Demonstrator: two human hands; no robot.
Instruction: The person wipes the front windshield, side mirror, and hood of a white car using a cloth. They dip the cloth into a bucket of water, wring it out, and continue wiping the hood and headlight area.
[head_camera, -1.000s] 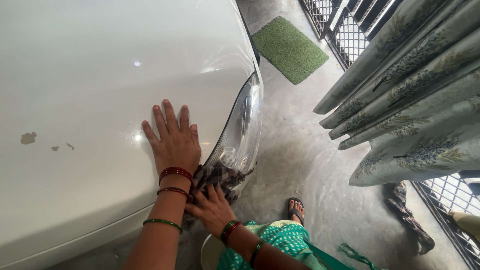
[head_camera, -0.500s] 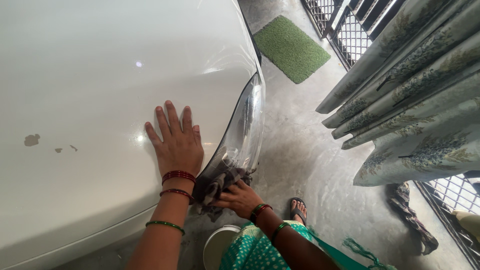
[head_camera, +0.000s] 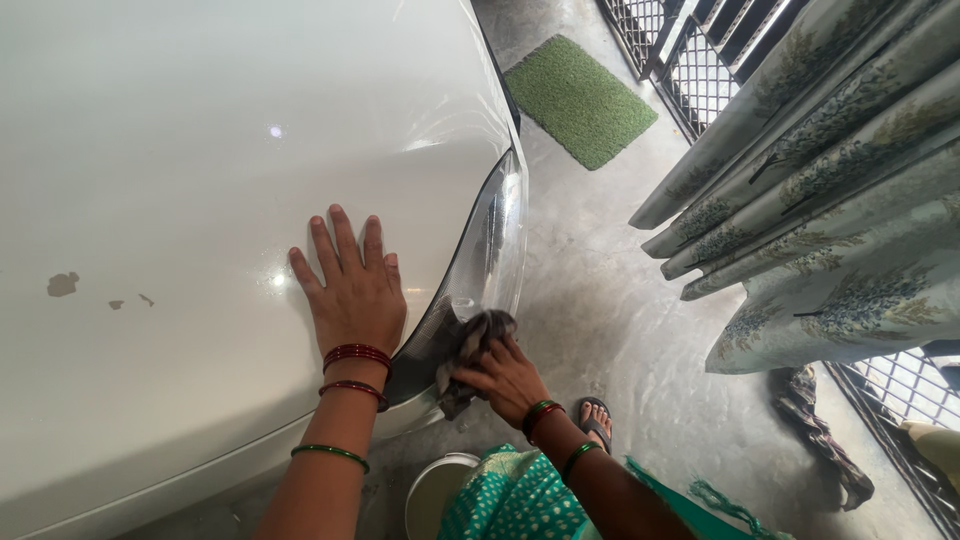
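A white car bonnet (head_camera: 200, 150) fills the left of the view, with a clear headlight (head_camera: 490, 240) at its right edge. My left hand (head_camera: 350, 290) lies flat on the bonnet, fingers spread, just left of the headlight. My right hand (head_camera: 505, 378) grips a dark checked cloth (head_camera: 468, 345) and presses it against the lower end of the headlight. Red and green bangles ring both wrists.
A pale bucket rim (head_camera: 430, 490) sits on the concrete floor (head_camera: 620, 330) below my arms. A green mat (head_camera: 580, 95) lies further off by a metal grille (head_camera: 700, 60). Flowered curtains (head_camera: 830, 200) hang at the right, with a dark rag (head_camera: 815, 430) under them.
My right hand has carried the cloth rightward and up along the lower headlight, from under my left wrist to the lamp's lower end. My left hand has stayed flat.
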